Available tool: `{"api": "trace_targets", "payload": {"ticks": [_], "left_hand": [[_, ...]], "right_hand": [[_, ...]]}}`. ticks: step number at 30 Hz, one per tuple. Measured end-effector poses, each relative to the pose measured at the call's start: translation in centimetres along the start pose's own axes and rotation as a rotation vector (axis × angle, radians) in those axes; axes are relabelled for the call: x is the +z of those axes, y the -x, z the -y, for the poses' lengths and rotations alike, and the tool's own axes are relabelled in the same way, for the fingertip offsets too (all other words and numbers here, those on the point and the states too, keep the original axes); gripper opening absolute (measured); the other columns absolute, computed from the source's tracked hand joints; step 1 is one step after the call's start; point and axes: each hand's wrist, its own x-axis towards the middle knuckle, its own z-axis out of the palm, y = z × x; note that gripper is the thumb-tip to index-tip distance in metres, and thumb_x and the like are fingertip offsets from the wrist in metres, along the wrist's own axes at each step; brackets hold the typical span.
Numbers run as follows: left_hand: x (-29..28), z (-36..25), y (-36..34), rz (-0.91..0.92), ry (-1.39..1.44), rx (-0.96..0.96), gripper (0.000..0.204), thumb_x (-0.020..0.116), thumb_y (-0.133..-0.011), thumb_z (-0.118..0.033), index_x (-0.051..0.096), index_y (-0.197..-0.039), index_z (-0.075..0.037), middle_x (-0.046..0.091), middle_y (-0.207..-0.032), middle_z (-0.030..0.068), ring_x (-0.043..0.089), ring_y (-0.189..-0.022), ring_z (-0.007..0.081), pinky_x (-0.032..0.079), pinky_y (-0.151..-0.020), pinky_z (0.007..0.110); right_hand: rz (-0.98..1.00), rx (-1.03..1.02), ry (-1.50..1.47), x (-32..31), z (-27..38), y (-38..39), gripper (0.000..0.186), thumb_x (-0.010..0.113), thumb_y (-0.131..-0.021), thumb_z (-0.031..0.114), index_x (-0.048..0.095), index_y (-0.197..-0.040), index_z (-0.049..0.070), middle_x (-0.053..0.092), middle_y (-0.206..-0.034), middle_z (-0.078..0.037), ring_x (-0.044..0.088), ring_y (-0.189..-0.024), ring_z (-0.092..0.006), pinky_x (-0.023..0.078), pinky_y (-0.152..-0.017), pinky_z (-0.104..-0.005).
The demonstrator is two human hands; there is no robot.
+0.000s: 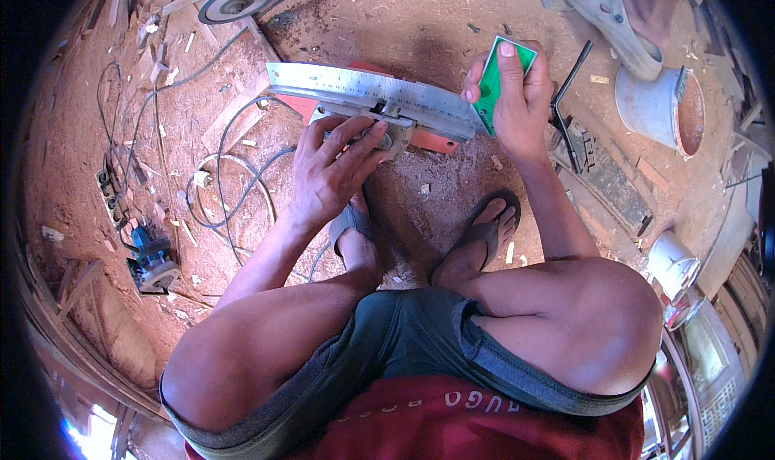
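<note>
Between my feet and the far floor lies a long silver metal bar with ruled scale marks (436, 103). It sits over a red-orange base (432, 141). My left hand (337, 157) curls its fingers over the grey metal head (395, 137) on the bar's near side; the palm side is hidden. To the right, my right hand (521, 101) holds up a flat green rectangular pack with a pale edge (490, 89). Its thumb presses the front while the other fingers wrap behind. The pack is close to the bar's right end.
A grinder-like tool with a round disc (236, 4) lies far left. Cables, a teal power tool (152, 258) and wood scraps cover the left floor. At right are a black bent rod (569, 97), a white bucket (650, 105) and another person's shoe (605, 16).
</note>
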Motion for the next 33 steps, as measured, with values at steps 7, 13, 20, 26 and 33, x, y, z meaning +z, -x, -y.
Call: {"api": "trace_targets", "payload": {"ticks": [7,13,20,26,33], "left_hand": [[0.10,0.01,0.05,0.011,0.004,-0.005,0.051,0.084,-0.072,-0.011,0.070,-0.121,-0.008,0.066,-0.121,0.0068,0.061,-0.106,0.0301,0.052,-0.090,0.041],[0.18,0.03,-0.04,-0.006,0.005,-0.004,0.051,0.084,-0.072,-0.012,0.070,-0.121,-0.008,0.067,-0.119,0.0072,0.062,-0.105,0.0305,0.052,-0.089,0.042],[0.20,-0.06,-0.05,-0.009,-0.002,-0.018,0.051,0.085,-0.071,-0.013,0.070,-0.120,-0.008,0.067,-0.118,0.0069,0.062,-0.105,0.0302,0.053,-0.089,0.041],[0.06,-0.31,-0.13,0.001,-0.023,-0.020,0.047,0.084,-0.073,-0.012,0.072,-0.119,-0.009,0.067,-0.120,0.0063,0.062,-0.105,0.0293,0.053,-0.089,0.041],[-0.11,-0.43,-0.10,0.021,-0.028,-0.012,0.046,0.082,-0.075,-0.011,0.072,-0.120,-0.010,0.066,-0.123,0.0050,0.062,-0.106,0.0288,0.052,-0.090,0.041]], "right_hand": [[0.001,-0.007,0.038,-0.13,-0.09,-0.05,0.023,0.047,-0.109,0.026,0.043,-0.101,0.005,0.063,-0.072,-0.009,0.060,-0.057,-0.0129,0.050,-0.055,-0.0289],[0.003,0.007,0.022,-0.21,-0.19,-0.18,0.024,0.047,-0.109,0.027,0.042,-0.100,0.005,0.063,-0.071,-0.009,0.060,-0.057,-0.0130,0.049,-0.055,-0.0289],[0.011,0.009,0.038,-0.39,-0.39,-0.22,0.025,0.047,-0.109,0.029,0.043,-0.101,0.005,0.063,-0.072,-0.009,0.060,-0.058,-0.0130,0.049,-0.055,-0.0294],[0.013,0.010,0.036,-0.39,-0.26,-0.16,0.026,0.047,-0.109,0.029,0.043,-0.102,0.005,0.063,-0.072,-0.009,0.060,-0.058,-0.0132,0.050,-0.055,-0.0293],[-0.002,0.022,0.040,-0.26,-0.03,-0.15,0.025,0.048,-0.109,0.028,0.043,-0.102,0.005,0.063,-0.073,-0.009,0.060,-0.058,-0.0131,0.050,-0.055,-0.0293]]}}
